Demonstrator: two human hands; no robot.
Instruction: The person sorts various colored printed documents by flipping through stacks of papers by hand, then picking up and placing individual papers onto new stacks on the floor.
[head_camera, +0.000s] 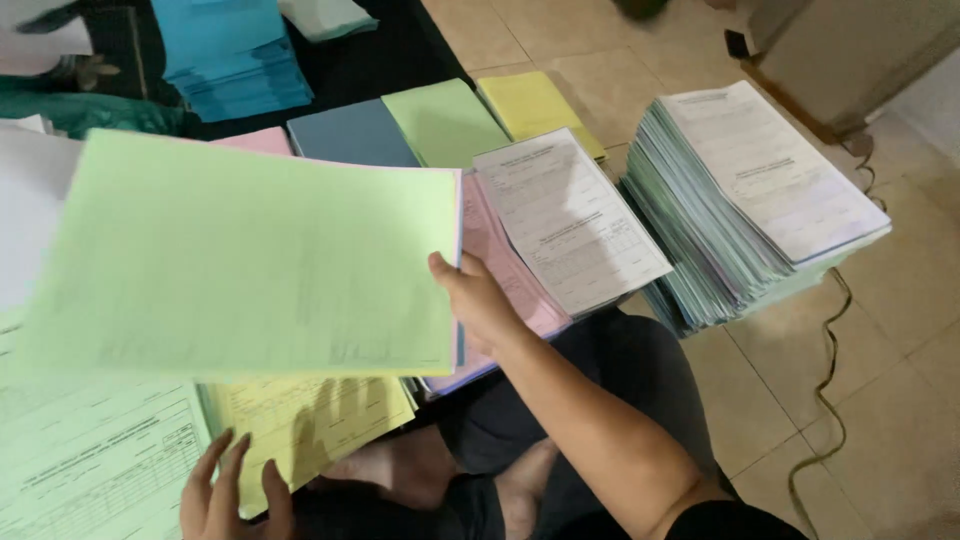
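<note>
Head view, near to far. The left hand, fingers spread flat, rests on a yellow printed form beside a pale green form cut off by the frame edge. Above it, the right hand pinches the right edge of a light green sheet, thumb on top, fingers hidden beneath; a thin lilac edge shows under the sheet. Just beyond this grip lie a pink stack topped by a white form; farther right stands a tall collated pile, with bare tiled floor and a cable alongside. Beyond: slate-blue, green and yellow stacks, and a blue pile.
</note>
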